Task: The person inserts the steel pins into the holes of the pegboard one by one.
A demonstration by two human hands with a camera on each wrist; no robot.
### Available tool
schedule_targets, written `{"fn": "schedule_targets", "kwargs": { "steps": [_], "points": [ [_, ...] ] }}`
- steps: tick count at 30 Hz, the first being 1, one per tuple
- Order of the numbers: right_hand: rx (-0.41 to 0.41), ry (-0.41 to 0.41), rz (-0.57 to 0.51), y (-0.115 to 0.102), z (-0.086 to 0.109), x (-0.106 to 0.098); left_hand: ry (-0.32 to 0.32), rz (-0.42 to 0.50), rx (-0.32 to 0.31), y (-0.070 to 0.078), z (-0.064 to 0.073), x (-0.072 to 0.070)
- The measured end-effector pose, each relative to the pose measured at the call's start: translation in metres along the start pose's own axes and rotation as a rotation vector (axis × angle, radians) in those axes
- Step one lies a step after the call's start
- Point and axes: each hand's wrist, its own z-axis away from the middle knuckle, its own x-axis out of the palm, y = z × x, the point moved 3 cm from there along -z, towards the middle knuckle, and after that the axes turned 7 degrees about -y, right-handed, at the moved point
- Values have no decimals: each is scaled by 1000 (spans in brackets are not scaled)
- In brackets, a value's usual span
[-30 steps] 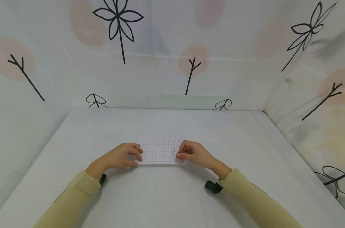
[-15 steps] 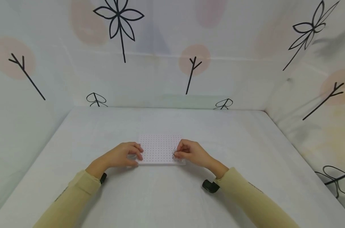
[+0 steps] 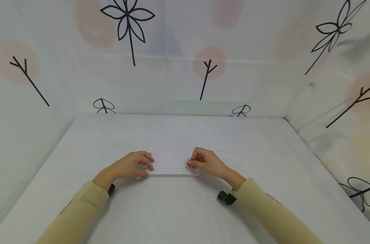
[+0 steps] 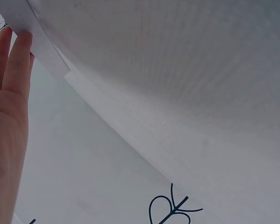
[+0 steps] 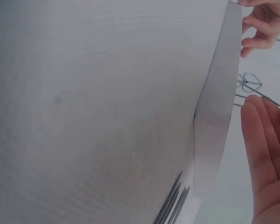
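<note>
A white pegboard [image 3: 169, 159] with rows of small holes lies flat on the table. My left hand [image 3: 136, 165] holds its left edge, fingertips bent over the top and thumb at the front corner. Over the board's right side, my right hand [image 3: 207, 162] pinches a thin metal pin [image 5: 263, 96] between thumb and fingertips. Beside those fingertips, other thin pins [image 3: 186, 162] rise from the board, slanting in the head view. The right wrist view shows the board's side wall [image 5: 214, 107], and the left hand's fingers over the far end.
Several loose metal pins [image 5: 170, 203] lie on the white tabletop [image 3: 172, 210] beside the board's right end. White cloth walls [image 3: 172, 84] with plant drawings enclose the table at the back and sides. Dark wrist cameras [image 3: 226, 198] hang under the sleeves.
My right hand has shifted slightly left and away from me, its fingertips now right at the standing pins. My left hand keeps its hold on the board.
</note>
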Motion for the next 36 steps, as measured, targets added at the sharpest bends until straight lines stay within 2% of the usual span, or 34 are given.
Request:
{"fn": "schedule_targets", "kwargs": {
  "steps": [4,36],
  "points": [
    [22,4,-7,0,0,0,-3,2,-6,-1,0,0],
    [23,17,26,-1,0,0,-4,13,-26,-1,0,-1]
  ]
}}
